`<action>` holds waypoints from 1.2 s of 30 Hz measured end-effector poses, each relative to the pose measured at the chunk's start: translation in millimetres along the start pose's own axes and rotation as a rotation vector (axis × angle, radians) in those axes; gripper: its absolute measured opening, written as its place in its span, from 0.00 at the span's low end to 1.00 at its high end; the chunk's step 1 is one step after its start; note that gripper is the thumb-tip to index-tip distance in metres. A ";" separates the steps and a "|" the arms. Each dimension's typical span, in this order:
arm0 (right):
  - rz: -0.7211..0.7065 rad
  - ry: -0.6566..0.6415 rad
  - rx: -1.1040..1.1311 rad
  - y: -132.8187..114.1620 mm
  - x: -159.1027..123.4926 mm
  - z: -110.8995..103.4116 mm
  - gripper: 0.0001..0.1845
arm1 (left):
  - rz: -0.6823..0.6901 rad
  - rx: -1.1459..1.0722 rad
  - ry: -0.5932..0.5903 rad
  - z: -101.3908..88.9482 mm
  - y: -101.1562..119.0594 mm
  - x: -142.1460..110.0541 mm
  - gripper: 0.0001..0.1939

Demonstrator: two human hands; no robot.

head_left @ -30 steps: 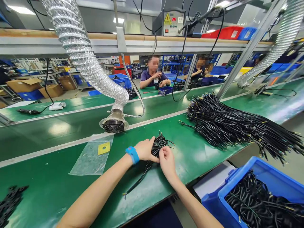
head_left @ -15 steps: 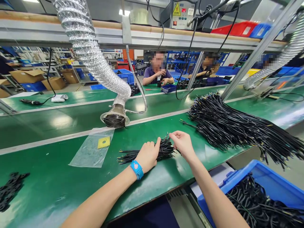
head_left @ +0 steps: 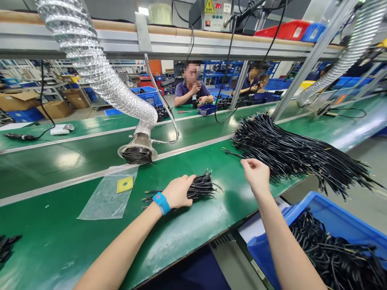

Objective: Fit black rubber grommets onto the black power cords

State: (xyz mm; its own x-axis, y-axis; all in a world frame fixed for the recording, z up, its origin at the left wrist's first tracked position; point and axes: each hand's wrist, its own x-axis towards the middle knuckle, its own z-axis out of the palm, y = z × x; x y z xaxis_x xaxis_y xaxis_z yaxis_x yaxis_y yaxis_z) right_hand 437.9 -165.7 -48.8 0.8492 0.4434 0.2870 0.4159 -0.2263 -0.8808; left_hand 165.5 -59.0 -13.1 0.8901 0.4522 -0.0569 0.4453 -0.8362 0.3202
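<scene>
We had our left hand (head_left: pixel 177 192) wrapped over a bundle of black cables (head_left: pixel 202 186) on the green bench (head_left: pixel 193 225), its thumb and fingers curled firmly round the middle. The thick, uneven end of the bundle stuck out to the right of that grip, and thinner tails with bared tips showed on the other side, by the blue wristband (head_left: pixel 161 203).

Our right hand (head_left: pixel 257 175) was well apart from the bundle, at the near edge of the big cable pile (head_left: pixel 290 149). Its thumb and forefinger were bent toward each other at a loose cable (head_left: pixel 231 152) that poked out from the pile; we could not tell whether they met or had hold of it. The pile lay slantwise, its far ends hanging over the bench edge.

Below our right forearm, a blue bin (head_left: pixel 341 225) held more black cables. To the left of the bundle we had a clear plastic bag (head_left: pixel 104 201) with 1 yellow square (head_left: pixel 124 185) on it, just in front of the fan hood (head_left: pixel 137 155) on the foil duct (head_left: pixel 121 90). Across from us sat a co-worker (head_left: pixel 193 90), 1 hand raised.
</scene>
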 end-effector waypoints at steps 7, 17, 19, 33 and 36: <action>-0.287 -0.248 -0.436 -55.7 19.6 62.8 0.13 | 0.120 0.305 0.059 19.9 33.2 -38.6 0.38; -0.215 -0.510 -0.282 -114.2 86.2 169.1 0.26 | 0.156 0.289 0.122 32.8 26.7 -47.0 0.46; -0.250 -0.553 -0.276 -108.5 85.2 162.0 0.25 | 0.168 0.304 0.173 37.9 24.0 -45.6 0.44; -0.249 -0.628 -0.697 -17.3 15.6 -140.1 0.11 | 0.598 0.365 0.305 28.0 -41.1 1.3 0.26; -0.020 -0.628 -0.836 2.7 -24.8 -190.7 0.10 | 0.582 0.372 0.309 27.0 -39.9 -0.6 0.27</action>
State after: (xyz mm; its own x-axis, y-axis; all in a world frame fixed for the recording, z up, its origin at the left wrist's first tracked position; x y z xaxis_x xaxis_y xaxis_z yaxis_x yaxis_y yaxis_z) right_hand 480.0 -342.7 13.5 0.6172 0.7705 -0.1593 0.7240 -0.6355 -0.2684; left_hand 149.8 -34.3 -51.3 0.9483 -0.0740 0.3087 -0.0363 -0.9913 -0.1262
